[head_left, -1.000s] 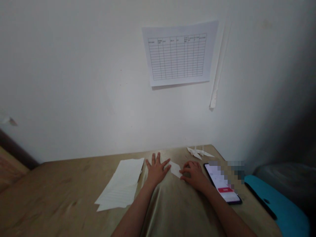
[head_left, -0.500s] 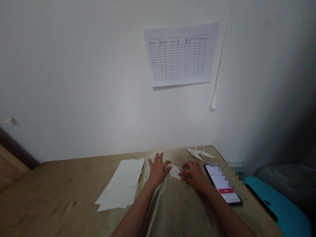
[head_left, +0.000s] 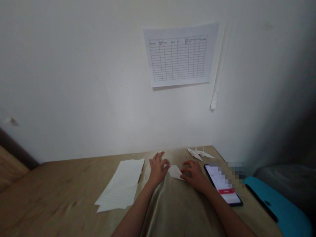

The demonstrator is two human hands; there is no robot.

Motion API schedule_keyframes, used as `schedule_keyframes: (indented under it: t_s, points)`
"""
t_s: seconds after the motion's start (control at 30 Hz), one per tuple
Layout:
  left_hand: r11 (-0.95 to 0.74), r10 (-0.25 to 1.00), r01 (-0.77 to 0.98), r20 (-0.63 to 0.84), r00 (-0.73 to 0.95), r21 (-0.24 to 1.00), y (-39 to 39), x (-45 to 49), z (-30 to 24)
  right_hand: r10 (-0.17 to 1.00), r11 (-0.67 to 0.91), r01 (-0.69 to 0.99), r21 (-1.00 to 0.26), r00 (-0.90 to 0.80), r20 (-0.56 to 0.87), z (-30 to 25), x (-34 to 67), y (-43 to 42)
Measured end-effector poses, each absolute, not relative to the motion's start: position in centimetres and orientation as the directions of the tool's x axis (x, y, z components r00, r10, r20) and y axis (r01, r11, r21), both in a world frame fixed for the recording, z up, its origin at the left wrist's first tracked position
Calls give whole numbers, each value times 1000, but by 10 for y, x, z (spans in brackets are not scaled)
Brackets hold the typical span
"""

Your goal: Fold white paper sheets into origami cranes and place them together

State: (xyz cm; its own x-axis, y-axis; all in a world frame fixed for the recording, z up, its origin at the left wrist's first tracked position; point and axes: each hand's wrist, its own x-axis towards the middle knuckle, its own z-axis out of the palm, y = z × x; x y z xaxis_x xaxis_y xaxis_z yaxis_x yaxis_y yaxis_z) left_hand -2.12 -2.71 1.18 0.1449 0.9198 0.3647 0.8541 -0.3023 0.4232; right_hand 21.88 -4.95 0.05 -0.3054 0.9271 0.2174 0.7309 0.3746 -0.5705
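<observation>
A small piece of folded white paper (head_left: 174, 171) lies between my hands on the brown cloth-covered table (head_left: 74, 184). My left hand (head_left: 158, 167) pinches its left corner between thumb and index finger, the other fingers stretched forward. At the right edge, my right hand (head_left: 194, 174) has its thumb and index finger on the paper, with the remaining fingers curled above. Two folded paper cranes (head_left: 200, 153) sit near the far right corner, beyond my right hand.
A stack of white paper sheets (head_left: 120, 184) lies left of my left arm. A phone (head_left: 229, 194) with a lit screen is right of my right arm. The wall (head_left: 98, 82) with a taped printed table (head_left: 180, 59) rises behind. A turquoise object (head_left: 278, 204) stands beyond the right edge.
The folded paper now lies with a different outline, turned or flipped between my fingers. My left thumb and index finger have drawn closer together at its corner.
</observation>
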Motion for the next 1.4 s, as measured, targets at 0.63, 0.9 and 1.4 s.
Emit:
schedule_keyframes:
  t_s: [0.63, 0.9, 1.4]
  points:
    - [-298, 932, 879, 312, 185, 372, -34, -16, 17, 899, 386, 809, -443, -223, 377, 4, 215, -53]
    - [-292, 947, 915, 217, 237, 278, -38, -15, 17, 905, 411, 750, -519, -268, 330, -4, 210, -53]
    - [-341, 934, 900, 203, 293, 270, -43, -11, 16, 916, 401, 716, -572, -298, 270, 0, 210, -55]
